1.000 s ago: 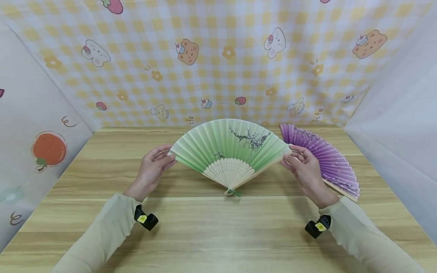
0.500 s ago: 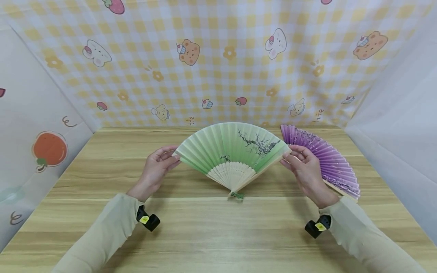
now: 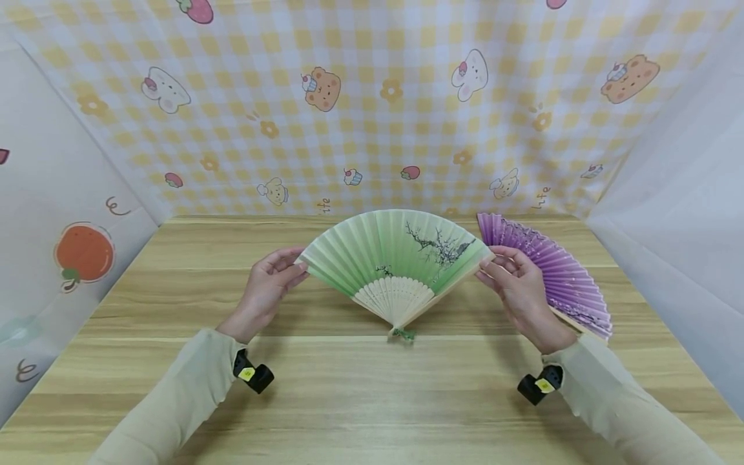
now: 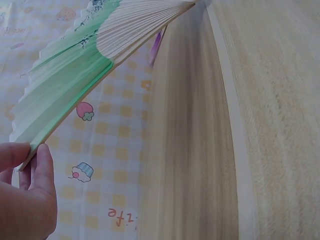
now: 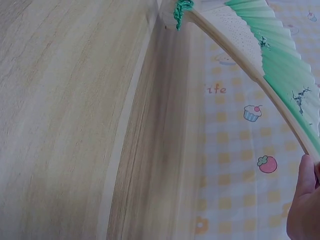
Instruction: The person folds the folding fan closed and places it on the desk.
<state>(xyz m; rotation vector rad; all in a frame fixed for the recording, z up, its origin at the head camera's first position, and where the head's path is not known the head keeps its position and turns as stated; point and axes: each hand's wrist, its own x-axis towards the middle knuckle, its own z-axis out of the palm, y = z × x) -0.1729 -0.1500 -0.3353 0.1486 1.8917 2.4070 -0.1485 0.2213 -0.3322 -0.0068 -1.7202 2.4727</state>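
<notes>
A spread folding fan with a pleated pale-green leaf, dark branch print and light slatted ribs (image 3: 360, 252) is held tilted above the middle of the wood-grained table (image 3: 378, 400), its pivot toward the person. The left hand (image 3: 263, 287) pinches the fan's left outer corner between thumb and fingers, and the right hand (image 3: 520, 287) pinches the right one, each grip narrowed to the thin edge. Whether the pivot, with its green knotted cord (image 3: 403, 334), touches the table I cannot tell. With only the corners held, one slackening pinch could let that side drop or fold inward. Pulling the hands farther apart might strain the leaf where it meets the outer sticks; uneven inward pressure could crumple the pleats. A spread purple pleated fan (image 3: 566, 278) lies just beyond the right hand, so a rightward drift could knock it.
</notes>
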